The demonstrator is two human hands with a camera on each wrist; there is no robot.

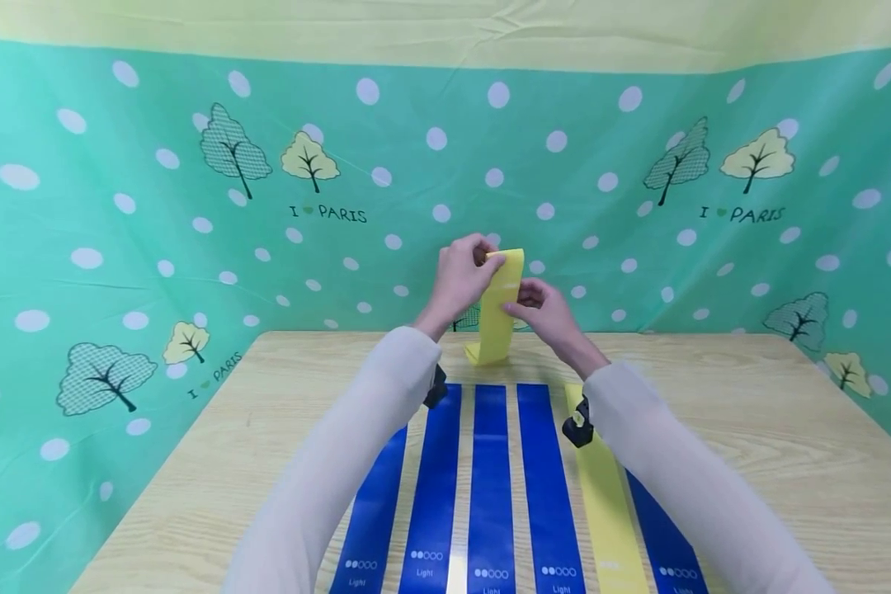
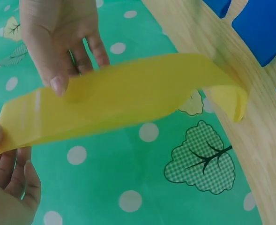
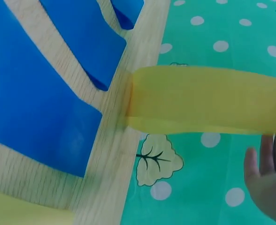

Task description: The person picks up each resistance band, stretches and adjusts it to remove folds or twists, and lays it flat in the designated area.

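Note:
Above the table's far edge, a yellow resistance band (image 1: 499, 309) with a flat looped shape hangs lengthwise. My left hand (image 1: 462, 276) pinches its top end between thumb and fingers. Lower down, my right hand (image 1: 545, 313) pinches the right edge, thumb in front and fingers behind. The left wrist view shows the band (image 2: 128, 93) stretching from my left hand (image 2: 11, 183), past my right hand (image 2: 65, 42), to a curled lower end at the table. In the right wrist view, part of my right hand (image 3: 271, 180) appears below the band (image 3: 203, 101).
Several blue bands (image 1: 490, 470) marked "Light" lie in parallel strips on the wooden table (image 1: 215, 462). Another yellow band (image 1: 609, 503) lies among them, second from the right. A green dotted cloth (image 1: 416, 107) with tree prints hangs behind the table and at its sides.

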